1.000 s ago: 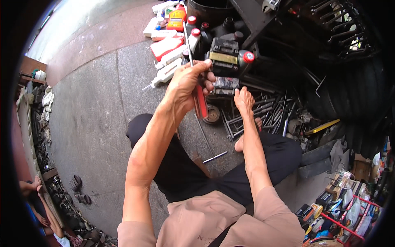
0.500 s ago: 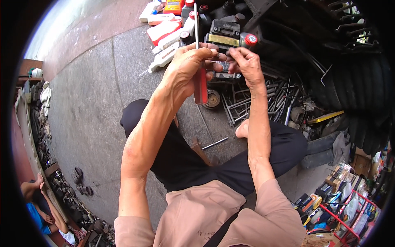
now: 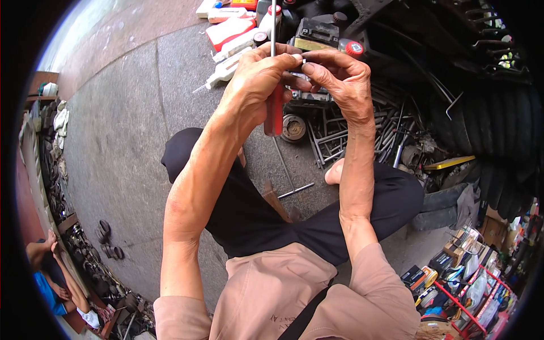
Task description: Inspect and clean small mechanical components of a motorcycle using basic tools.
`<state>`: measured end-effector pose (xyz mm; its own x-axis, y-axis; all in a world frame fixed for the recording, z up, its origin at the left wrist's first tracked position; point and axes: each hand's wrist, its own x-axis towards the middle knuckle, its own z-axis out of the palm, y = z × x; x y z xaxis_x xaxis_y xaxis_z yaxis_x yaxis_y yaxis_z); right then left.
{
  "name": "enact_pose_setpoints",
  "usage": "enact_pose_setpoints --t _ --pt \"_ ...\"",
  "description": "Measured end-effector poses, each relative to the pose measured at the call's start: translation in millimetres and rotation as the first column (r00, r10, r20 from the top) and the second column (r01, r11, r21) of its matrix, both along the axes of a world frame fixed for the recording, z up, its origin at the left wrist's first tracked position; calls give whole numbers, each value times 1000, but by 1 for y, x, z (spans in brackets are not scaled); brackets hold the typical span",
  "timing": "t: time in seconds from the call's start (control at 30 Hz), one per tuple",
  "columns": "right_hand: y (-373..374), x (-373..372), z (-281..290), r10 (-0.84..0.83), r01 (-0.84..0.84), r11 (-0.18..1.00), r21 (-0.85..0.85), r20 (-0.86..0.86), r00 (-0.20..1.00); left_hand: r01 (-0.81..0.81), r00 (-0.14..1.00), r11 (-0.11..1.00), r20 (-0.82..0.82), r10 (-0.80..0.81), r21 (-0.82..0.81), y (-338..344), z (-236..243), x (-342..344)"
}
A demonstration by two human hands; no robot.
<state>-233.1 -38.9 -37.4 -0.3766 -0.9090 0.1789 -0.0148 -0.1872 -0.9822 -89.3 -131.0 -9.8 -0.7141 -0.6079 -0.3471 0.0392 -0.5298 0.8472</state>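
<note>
Glare upper left (washed-out), shadowed upper right

The right hand has left its spot at four o'clock of the lower battery and come up to three o'clock of the left hand. Its fingertips have closed in on the left's, where a small pale piece now shows. The screwdriver, which leaned toward eleven o'clock, now points to twelve.

The screwdriver handle is red, trousers black, shirt tan.
</note>
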Motion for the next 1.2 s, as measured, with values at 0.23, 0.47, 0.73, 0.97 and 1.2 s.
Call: enact_pose_setpoints --t 0.23,0.47,0.73,0.97,1.2 --pt "-5 -16 -24 15 -3 998 -67 183 983 39 999 999 -21 -39 -22 -2 2 1" --pt "-9 -35 -127 -104 168 901 400 -176 979 -75 997 997 7 75 23 -10 -3 0" --pt "3 -23 -177 16 406 807 429 -703 711 -55 998 996 -3 55 64 -10 -5 1" --pt "-1 -19 -180 -37 442 834 330 -766 642 -54 998 996 -8 54 70 -8 -5 1" --pt "-5 -13 -178 -35 447 863 235 -855 518 -47 999 997 -1 47 64 -9 -6 1"
